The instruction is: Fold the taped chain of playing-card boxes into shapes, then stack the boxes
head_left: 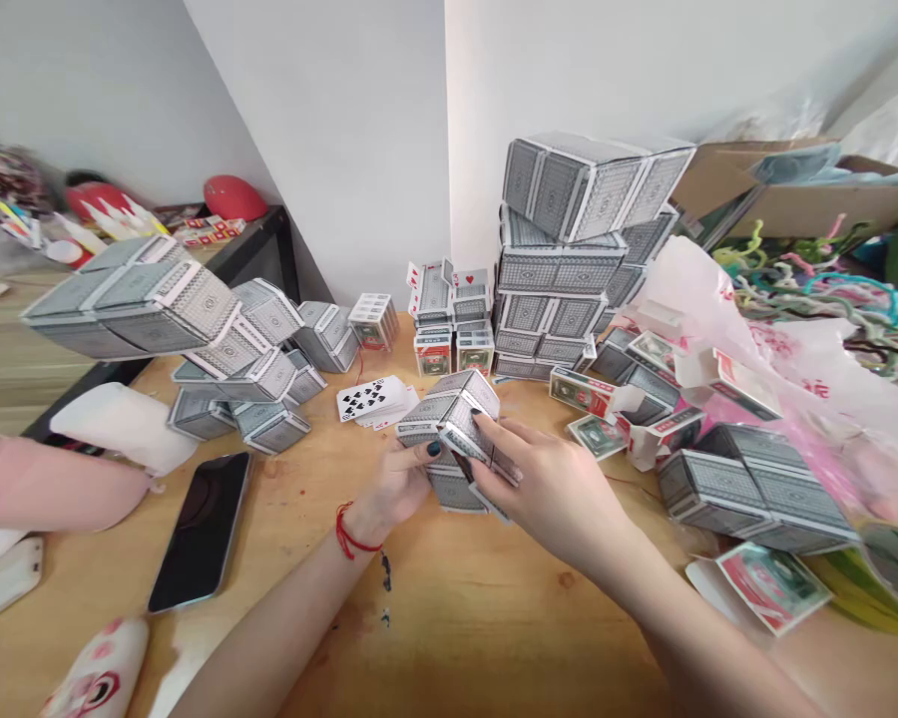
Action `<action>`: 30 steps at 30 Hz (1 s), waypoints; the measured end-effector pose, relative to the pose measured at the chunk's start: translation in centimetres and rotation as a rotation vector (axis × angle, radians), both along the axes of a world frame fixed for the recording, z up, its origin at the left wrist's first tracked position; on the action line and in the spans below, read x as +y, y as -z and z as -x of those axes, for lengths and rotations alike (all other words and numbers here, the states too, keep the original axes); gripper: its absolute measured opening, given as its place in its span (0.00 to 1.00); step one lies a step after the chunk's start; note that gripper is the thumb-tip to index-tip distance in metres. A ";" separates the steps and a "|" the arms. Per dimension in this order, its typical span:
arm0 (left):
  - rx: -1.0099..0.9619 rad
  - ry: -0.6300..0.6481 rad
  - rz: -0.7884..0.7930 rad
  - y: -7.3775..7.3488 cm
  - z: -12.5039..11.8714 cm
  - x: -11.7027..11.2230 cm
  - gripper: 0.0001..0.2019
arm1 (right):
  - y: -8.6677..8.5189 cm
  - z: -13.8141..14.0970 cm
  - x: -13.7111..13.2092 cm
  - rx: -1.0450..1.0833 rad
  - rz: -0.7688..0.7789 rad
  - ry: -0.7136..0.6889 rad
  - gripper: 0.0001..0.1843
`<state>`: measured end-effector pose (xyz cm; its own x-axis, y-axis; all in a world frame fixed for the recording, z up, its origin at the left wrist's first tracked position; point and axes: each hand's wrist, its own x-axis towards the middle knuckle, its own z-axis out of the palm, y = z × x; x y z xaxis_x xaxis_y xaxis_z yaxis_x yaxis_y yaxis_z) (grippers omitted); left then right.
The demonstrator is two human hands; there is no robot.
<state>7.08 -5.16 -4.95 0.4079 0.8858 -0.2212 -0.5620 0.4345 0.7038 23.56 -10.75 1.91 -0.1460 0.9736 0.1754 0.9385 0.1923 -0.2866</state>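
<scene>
Grey-backed playing cards, folded into small boxy blocks, make up the cluster [453, 424] that both hands hold just above the wooden table [449, 618]. The left hand [393, 489], with a red string at the wrist, cups the cluster from below and from its left, fingers curled and thumb pressed on the near face. The right hand [550, 479] closes over the cluster's right side, fingers laid along the top edge and pinching a lower flap.

By the look of it, the blocks hang together only by tucked card ends, so the likeliest slip is one block popping loose if either hand squeezes unevenly or twists. The bottom piece, below the fingers, looks least supported and could drop onto the table.

Left of the left hand lies a black phone [202, 529], and beyond it a pink sleeve [45, 489] of another person reaches in; a nudge from that side could jog the elbow. Just past the hands sits a fanned spread of loose cards [374, 401], easily scattered by a falling block.

Farther left, a long finished chain of blocks [165, 309] leans over a heap of others. Beyond the right hand stands a tall stack [569, 259] against the wall, top pieces overhanging; a bump to the table might topple it. Right of the right hand, card packs [580, 391] and a pink plastic bag [793, 369] crowd the table.
</scene>
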 end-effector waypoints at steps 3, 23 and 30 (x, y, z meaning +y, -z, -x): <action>0.028 -0.029 -0.037 0.0 -0.3 0.1 0.16 | 0.7 0.5 -0.1 -0.093 -0.177 -0.016 0.21; 1.352 -0.311 -0.841 -3.0 0.7 -0.6 0.23 | 5.0 1.6 1.2 -0.105 -0.503 -0.093 0.14; 1.402 -0.116 -0.803 -5.5 -0.5 0.1 0.24 | 3.3 2.1 1.8 -0.127 -0.563 -0.095 0.11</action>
<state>7.61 -5.06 0.55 0.2209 0.9606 0.1686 0.6818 -0.2757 0.6776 21.42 -8.96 -1.43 -0.2822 0.7171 0.6373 0.9300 0.3676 -0.0018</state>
